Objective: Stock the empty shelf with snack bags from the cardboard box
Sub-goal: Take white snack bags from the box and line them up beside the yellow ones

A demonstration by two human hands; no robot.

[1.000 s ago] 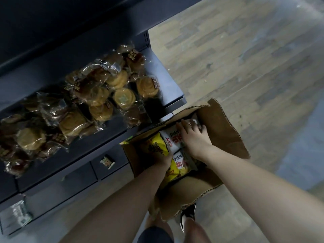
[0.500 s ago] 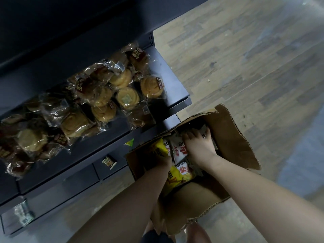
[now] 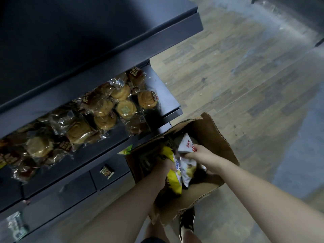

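An open cardboard box (image 3: 214,135) stands on the floor beside the dark shelving unit. Both hands are inside it. My left hand (image 3: 164,166) grips a yellow snack bag (image 3: 172,179) lifted partly out of the box. My right hand (image 3: 201,153) holds a white and red snack bag (image 3: 185,144) at its upper end, with another white bag (image 3: 187,170) just below it. A dark shelf board (image 3: 105,32) juts out at the top of the unit and looks bare on top.
The middle shelf (image 3: 168,102) holds several wrapped pastries (image 3: 105,109). Small packets (image 3: 106,171) lie on the lower ledge, with another packet (image 3: 16,225) at the bottom left. A green bag corner (image 3: 127,150) pokes out by the box. Wooden floor (image 3: 245,76) lies to the right. My shoe (image 3: 186,220) is beneath the box.
The view has tilted up, showing the top shelf board. Both hands have closed on bags and raised them within the box; the white and red bag now stands higher.
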